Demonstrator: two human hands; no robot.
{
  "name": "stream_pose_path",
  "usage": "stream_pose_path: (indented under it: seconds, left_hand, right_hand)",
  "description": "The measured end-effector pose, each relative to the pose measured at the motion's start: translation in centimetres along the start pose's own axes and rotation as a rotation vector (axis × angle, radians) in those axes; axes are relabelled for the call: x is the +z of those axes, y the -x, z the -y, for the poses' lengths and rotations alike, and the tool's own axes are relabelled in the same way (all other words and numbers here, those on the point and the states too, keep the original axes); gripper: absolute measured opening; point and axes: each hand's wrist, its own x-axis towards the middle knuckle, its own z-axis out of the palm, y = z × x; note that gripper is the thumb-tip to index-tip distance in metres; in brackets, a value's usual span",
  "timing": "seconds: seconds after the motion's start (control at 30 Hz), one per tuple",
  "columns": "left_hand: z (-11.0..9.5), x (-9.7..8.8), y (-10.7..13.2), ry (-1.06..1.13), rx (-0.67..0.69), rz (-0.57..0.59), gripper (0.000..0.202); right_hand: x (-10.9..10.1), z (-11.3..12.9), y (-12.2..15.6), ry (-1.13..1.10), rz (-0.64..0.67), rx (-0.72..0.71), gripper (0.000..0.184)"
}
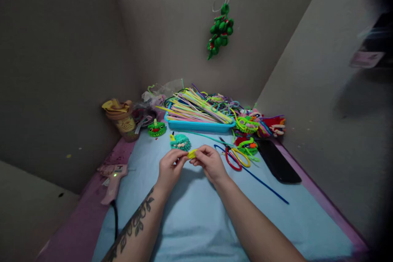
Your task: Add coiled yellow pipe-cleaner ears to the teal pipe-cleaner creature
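Between my two hands is a small yellow piece of pipe cleaner (192,154), bent into a short bundle. My left hand (172,166) pinches its left end, and my right hand (210,162) grips it from the right, fingers curled. Just beyond my fingers sits a teal fuzzy figure (180,142) with a yellow tip on top. Scissors (233,157) with red and yellow handles lie to the right of my right hand. A dark blue pipe cleaner (265,186) stretches across the cloth close to them.
A blue tray (199,126) heaped with pipe cleaners stands at the back. On the left are a pink glue gun (114,184), a cup (123,120) and a green figure (156,128). A black phone (278,161) lies right. Green ornaments (221,28) hang on the wall.
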Motion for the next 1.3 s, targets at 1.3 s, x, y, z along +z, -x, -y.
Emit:
stream_pose_path:
  seconds: [1.3]
  left_hand:
    - [0.50, 0.07, 0.05, -0.024, 0.043, 0.040, 0.007]
  right_hand:
    - [0.10, 0.10, 0.11, 0.022, -0.009, 0.022, 0.029]
